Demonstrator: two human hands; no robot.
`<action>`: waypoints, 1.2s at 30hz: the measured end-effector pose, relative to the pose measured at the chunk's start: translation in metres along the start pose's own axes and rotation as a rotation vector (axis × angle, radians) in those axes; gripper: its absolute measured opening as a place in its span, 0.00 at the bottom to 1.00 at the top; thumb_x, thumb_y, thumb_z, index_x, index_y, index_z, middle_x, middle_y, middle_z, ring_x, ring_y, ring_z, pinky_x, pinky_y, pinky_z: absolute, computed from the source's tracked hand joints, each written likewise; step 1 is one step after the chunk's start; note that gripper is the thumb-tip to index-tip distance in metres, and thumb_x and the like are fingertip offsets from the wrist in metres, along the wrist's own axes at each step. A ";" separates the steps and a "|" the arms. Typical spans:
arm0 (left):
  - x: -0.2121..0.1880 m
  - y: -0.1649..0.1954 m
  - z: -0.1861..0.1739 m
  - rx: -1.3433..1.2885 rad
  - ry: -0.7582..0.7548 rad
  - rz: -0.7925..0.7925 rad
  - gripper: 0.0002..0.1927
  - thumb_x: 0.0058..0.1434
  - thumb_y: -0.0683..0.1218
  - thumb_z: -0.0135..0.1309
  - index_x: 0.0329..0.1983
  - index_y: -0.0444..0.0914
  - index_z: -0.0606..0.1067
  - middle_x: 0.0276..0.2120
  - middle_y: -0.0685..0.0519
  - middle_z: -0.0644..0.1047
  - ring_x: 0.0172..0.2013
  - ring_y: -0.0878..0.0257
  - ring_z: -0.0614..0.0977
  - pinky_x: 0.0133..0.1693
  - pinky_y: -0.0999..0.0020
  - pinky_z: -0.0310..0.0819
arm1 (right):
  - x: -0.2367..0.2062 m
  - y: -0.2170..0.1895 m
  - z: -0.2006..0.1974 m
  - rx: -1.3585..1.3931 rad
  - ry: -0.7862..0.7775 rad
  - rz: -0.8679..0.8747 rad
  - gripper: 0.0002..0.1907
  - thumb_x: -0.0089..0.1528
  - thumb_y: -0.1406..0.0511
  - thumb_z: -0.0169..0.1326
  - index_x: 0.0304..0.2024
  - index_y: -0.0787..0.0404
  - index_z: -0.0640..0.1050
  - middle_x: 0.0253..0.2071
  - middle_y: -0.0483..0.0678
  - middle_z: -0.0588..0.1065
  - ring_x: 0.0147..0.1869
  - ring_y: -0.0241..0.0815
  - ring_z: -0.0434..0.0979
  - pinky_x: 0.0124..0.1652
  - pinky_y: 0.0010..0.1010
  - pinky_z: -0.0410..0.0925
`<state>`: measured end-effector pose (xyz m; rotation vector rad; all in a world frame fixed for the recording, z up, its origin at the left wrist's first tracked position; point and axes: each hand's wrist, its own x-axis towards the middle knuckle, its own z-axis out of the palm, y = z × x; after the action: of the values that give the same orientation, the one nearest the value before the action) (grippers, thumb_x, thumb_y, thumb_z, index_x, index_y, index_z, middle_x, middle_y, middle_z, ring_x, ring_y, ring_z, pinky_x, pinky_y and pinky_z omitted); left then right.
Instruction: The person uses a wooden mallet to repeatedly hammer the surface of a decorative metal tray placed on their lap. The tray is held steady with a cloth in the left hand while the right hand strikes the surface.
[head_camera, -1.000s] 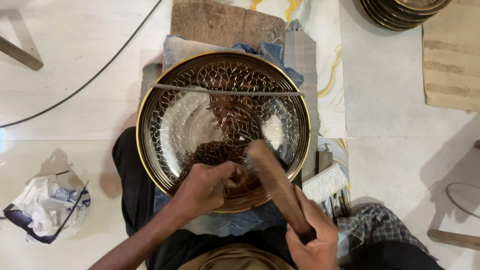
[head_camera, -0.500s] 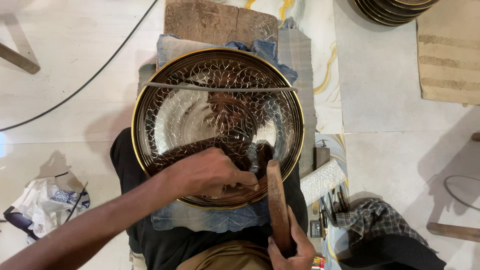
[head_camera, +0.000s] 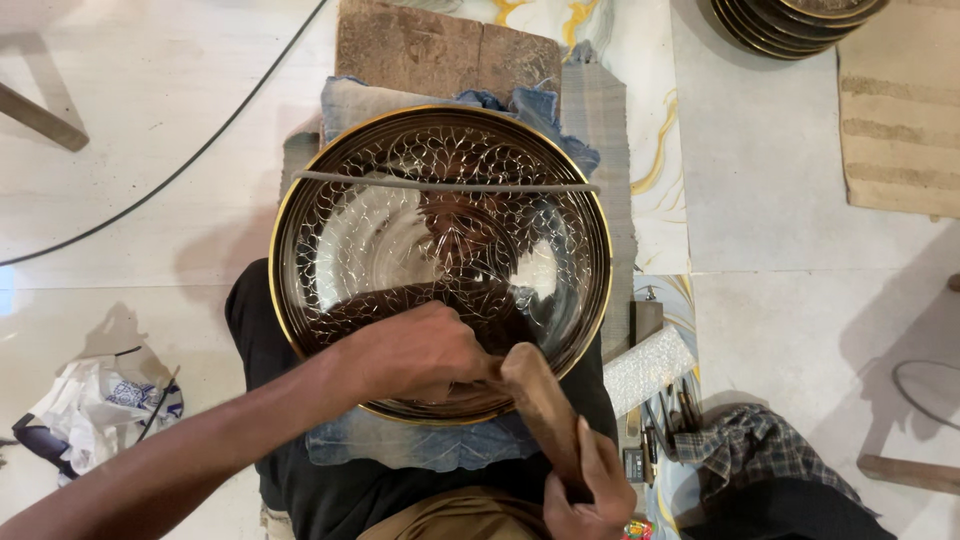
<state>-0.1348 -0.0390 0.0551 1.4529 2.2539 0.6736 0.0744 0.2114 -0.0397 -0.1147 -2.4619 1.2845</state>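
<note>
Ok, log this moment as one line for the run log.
left hand: fist pressed on round engraved metal tray | right hand: grips wooden mallet, head at left fist | tray rests on blue cloth over lap

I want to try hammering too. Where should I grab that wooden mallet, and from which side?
Grab the wooden mallet low on its handle, where the right hand wraps it now, coming from the end nearest the body. It widens toward the rounded head, which sits beside the left hand on the patterned metal plate, so that end probably needs to stay free.
</note>
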 end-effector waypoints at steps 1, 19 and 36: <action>-0.003 0.002 0.001 -0.056 0.032 -0.007 0.18 0.56 0.37 0.56 0.49 0.46 0.80 0.26 0.48 0.83 0.25 0.55 0.85 0.28 0.56 0.77 | 0.004 -0.004 0.002 0.007 0.039 0.063 0.38 0.46 0.76 0.59 0.62 0.66 0.73 0.46 0.62 0.79 0.49 0.51 0.84 0.47 0.32 0.75; -0.032 0.042 0.062 -0.072 0.760 -0.531 0.27 0.44 0.30 0.52 0.50 0.38 0.77 0.34 0.45 0.85 0.30 0.54 0.87 0.29 0.61 0.84 | 0.148 -0.085 -0.044 -0.012 -0.364 -0.168 0.40 0.47 0.76 0.57 0.64 0.61 0.73 0.53 0.58 0.78 0.52 0.44 0.82 0.48 0.27 0.73; -0.007 0.078 0.103 -0.165 1.109 -1.075 0.32 0.44 0.31 0.56 0.57 0.35 0.73 0.27 0.44 0.82 0.29 0.52 0.87 0.32 0.57 0.82 | 0.236 -0.164 -0.031 -0.583 -1.002 -0.328 0.53 0.44 0.72 0.57 0.72 0.32 0.66 0.46 0.44 0.76 0.29 0.47 0.78 0.27 0.40 0.73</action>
<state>-0.0184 0.0016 0.0164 -0.5223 3.0416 1.3481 -0.1194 0.1954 0.1747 0.9647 -3.3862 0.4602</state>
